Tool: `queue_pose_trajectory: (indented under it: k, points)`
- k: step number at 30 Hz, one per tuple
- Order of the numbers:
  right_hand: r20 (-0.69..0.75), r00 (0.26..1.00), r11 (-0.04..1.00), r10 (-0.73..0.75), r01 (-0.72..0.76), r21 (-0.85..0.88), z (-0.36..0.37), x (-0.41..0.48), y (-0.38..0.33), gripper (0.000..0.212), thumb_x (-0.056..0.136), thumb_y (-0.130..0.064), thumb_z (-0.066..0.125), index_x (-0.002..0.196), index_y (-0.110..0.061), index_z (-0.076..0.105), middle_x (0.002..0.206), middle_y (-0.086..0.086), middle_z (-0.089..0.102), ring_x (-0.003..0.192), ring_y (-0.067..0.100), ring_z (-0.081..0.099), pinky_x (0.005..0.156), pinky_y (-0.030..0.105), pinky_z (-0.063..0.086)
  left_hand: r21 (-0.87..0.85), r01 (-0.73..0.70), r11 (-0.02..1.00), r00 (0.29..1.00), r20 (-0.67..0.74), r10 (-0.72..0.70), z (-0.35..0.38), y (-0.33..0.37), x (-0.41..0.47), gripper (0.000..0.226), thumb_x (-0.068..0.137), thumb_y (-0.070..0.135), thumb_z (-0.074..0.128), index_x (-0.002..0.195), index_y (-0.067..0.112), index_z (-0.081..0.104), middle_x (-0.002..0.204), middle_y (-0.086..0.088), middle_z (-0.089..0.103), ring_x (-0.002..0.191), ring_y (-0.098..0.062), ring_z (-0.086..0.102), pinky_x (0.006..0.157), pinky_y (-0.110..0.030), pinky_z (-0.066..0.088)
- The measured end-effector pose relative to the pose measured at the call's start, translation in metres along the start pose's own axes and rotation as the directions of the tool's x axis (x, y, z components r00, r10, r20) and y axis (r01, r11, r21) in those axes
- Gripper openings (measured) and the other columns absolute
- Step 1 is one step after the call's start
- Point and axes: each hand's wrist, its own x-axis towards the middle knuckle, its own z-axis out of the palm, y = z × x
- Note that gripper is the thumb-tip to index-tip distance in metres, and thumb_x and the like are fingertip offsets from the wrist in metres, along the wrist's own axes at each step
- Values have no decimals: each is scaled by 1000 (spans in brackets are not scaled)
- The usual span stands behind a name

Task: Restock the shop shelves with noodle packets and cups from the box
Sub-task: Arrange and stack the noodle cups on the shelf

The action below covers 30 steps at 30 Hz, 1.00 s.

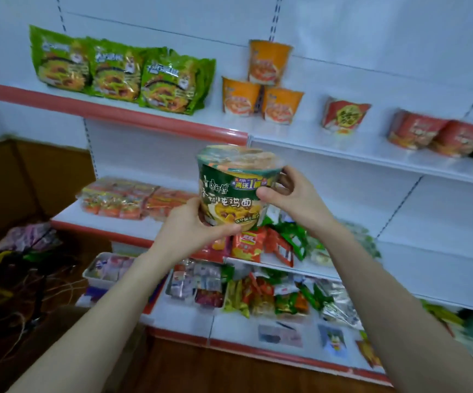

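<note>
Between the top shelf (122, 111) and the one below it, out in front of the shelving, I hold a green noodle cup (231, 191) in both hands, roughly upright, its sealed lid on top and its label facing me. My left hand (191, 226) cradles the base from the lower left, thumb curled along the bottom edge. My right hand (292, 195) grips the upper right side, thumb pressed on the front just under the rim, fingers curled round the back.

On the top shelf, three green noodle packets (116, 72) stand leaning in a row at the left. Right of them, three orange cups (263, 83) form a small stack, two below and one on top. Further right stands a single red cup (344, 116), and well beyond it two more red cups (439, 134), blurred, just beside each other.

On the middle shelf at the left lie orange and red multipacks (122, 198), partly hidden behind my left hand. Lower down, mixed snack bags (269, 296) crowd the trays
</note>
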Motion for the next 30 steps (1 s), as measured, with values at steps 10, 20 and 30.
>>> queue_pose_trajectory:
  k: [10,20,30]
  points:
    - [-242,970,998,14,2,62,-212,-88,20,40,80,0,65,114,-15,50,112,0,60,88,4,65,73,17,54,-167,-187,968,964,161,213,169,148,12,74,64,37,81,124,14,45,108,9,55,94,-4,52,65,-6,36]
    - [-544,839,999,-3,26,35,-365,-132,56,54,75,-14,74,124,-15,52,118,-1,61,92,-4,65,72,16,53,-263,-294,919,891,274,363,308,260,51,68,61,36,83,115,23,44,93,16,53,86,-6,53,76,-19,38]
    - [-735,677,985,-39,149,85,-543,-85,101,68,66,-36,81,125,-18,51,117,1,65,101,11,66,77,24,53,-260,-450,854,823,250,510,454,381,161,76,55,59,79,114,23,47,111,9,62,102,-14,59,80,-29,47]
